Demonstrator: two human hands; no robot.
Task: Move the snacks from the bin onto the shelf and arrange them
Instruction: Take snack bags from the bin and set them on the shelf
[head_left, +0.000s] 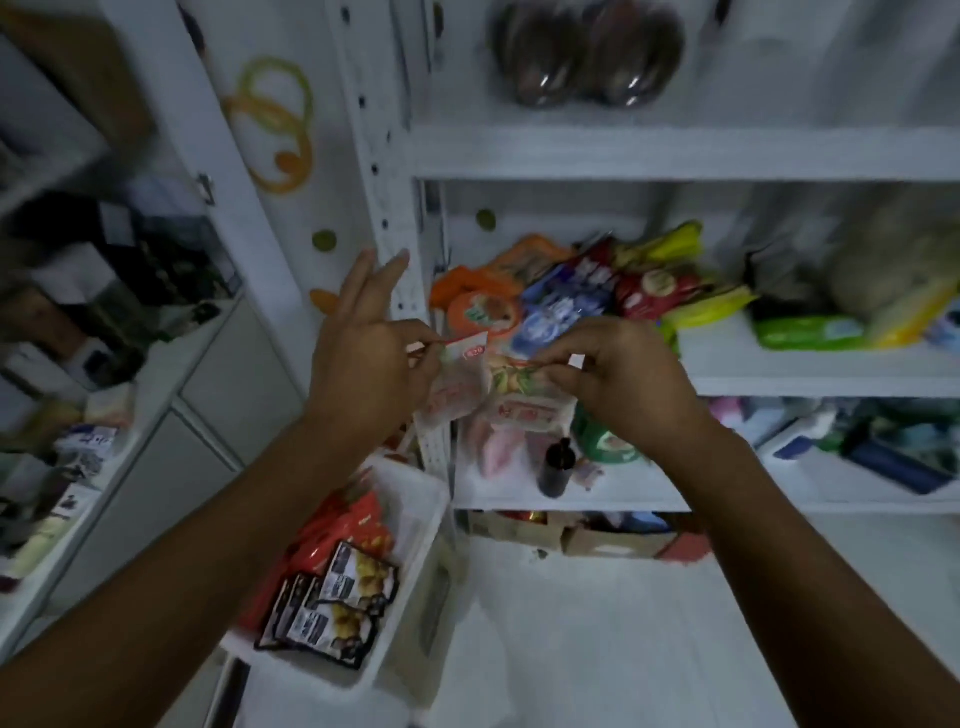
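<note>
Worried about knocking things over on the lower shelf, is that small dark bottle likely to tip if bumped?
Probably. The small dark bottle stands upright, tall and narrow, so a nudge could topple it. It sits near the shelf edge, so it might fall off. Weight cannot be judged.

glossy plastic film wraps the snack packets (498, 387); the bin (415, 499) is smooth white plastic, the shelf (675, 156) matt white (painted metal, seemingly), with cardboard boxes (613, 538) underneath.
</note>
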